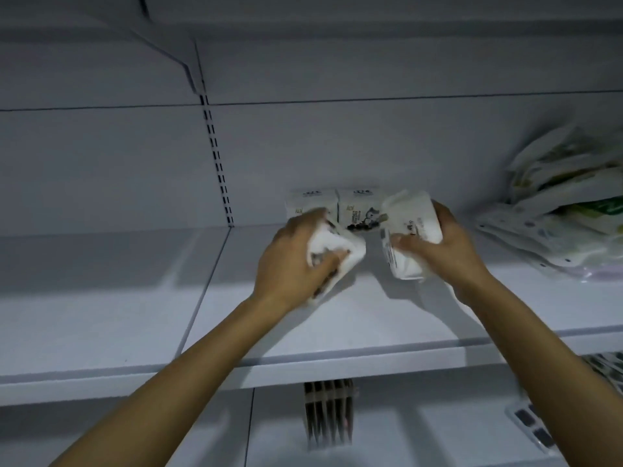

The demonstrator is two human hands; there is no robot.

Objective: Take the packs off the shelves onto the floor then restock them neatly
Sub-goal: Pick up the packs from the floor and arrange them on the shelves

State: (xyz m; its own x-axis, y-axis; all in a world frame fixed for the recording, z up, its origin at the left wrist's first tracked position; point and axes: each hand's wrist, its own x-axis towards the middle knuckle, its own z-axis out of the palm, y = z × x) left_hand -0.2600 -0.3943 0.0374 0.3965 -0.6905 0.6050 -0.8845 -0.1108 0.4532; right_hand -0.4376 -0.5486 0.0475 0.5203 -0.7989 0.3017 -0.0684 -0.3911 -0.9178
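From the head camera, we reach both bare forearms up and forward over the white shelf (337,318). Our left hand (290,261) is palm down, its grip clamped on a white pack (332,252) that lies tilted, low over the shelf board; we cannot tell whether it touches. Our right hand (445,247) curls around a second white pack (409,230), thumb across its front, its grip clamped and the pack held tilted. Behind them, 2 more packs (357,210) stand upright side by side against the back panel. At the right, a loose heap of flat pouches (566,210) lies on the same shelf. On the shelf below, dark-striped boxes (328,412) stand in a row.
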